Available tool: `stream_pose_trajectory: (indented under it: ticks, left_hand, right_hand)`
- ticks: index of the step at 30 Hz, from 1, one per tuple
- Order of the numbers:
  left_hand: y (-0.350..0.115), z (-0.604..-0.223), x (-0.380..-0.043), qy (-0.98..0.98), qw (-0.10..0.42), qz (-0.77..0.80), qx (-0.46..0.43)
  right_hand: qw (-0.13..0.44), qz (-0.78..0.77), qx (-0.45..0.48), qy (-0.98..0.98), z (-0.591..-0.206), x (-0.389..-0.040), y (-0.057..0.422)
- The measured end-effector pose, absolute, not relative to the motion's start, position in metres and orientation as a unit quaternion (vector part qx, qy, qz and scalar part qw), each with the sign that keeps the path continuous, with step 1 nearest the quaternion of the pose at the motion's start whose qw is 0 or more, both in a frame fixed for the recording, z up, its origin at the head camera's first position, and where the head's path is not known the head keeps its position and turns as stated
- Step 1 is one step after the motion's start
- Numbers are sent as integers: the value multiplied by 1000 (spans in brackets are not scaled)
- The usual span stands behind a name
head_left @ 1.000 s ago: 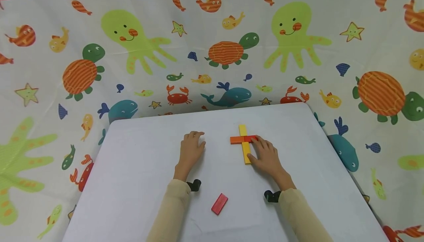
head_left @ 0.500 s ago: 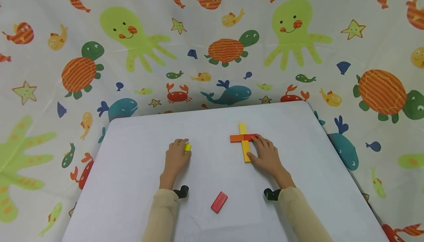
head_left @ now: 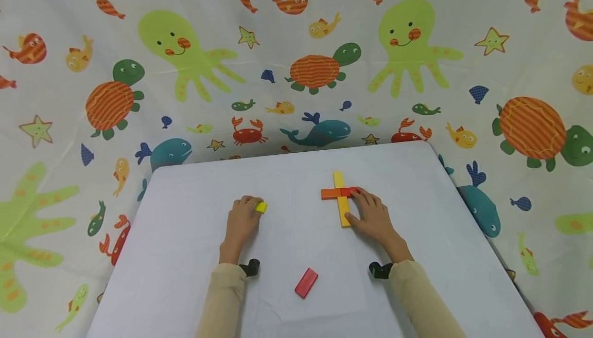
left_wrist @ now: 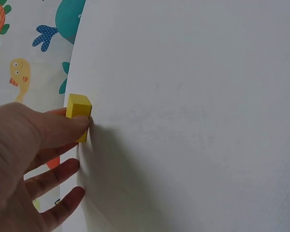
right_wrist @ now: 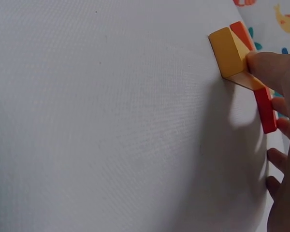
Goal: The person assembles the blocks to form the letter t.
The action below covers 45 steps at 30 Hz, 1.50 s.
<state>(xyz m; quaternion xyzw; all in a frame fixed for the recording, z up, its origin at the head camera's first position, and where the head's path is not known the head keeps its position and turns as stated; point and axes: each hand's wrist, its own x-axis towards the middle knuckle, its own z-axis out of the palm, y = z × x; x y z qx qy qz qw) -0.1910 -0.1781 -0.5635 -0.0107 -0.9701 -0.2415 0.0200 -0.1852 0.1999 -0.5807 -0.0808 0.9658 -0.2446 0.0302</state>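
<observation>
My left hand (head_left: pixel 241 218) pinches a small bright yellow block (head_left: pixel 261 208) between thumb and fingers, left of the table's middle. In the left wrist view the block (left_wrist: pixel 79 105) stands out above the thumb tip, and the other fingers are spread apart. My right hand (head_left: pixel 374 218) rests beside a cross of blocks on the table. Its thumb touches the lower yellow block (head_left: pixel 344 212), and its fingertips touch the red block (head_left: pixel 348 192) on the right arm. An orange block (head_left: pixel 330 194) makes the left arm, and another yellow block (head_left: pixel 338 179) the top.
A separate red block (head_left: pixel 306 283) lies at a slant near the front of the white table (head_left: pixel 185 255). Behind the table hangs a cloth (head_left: pixel 268 19) printed with sea animals. A dark wrist camera (head_left: pixel 250 267) sits at the left cuff, another (head_left: pixel 380 270) at the right.
My left hand has moved left and slightly toward me; the yellow block now shows in its fingers. The right hand and the cross have stayed in place.
</observation>
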Motion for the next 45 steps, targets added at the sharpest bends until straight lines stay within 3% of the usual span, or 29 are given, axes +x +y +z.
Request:
stream_pose_trajectory:
  ticks: [19, 35, 45]
  left_hand:
    - [-157, -560, -183, -963, 23, -268, -23]
    - [-119, -560, -163, -949, 72, -300, -67]
    - [-88, -558, -149, -944, 64, -315, -77]
  right_hand:
    - [44, -243, -80, 966, -565, -188, 200]
    - [61, -213, -78, 972, -566, -196, 202]
    - [59, -199, -85, 975, -569, -200, 204]
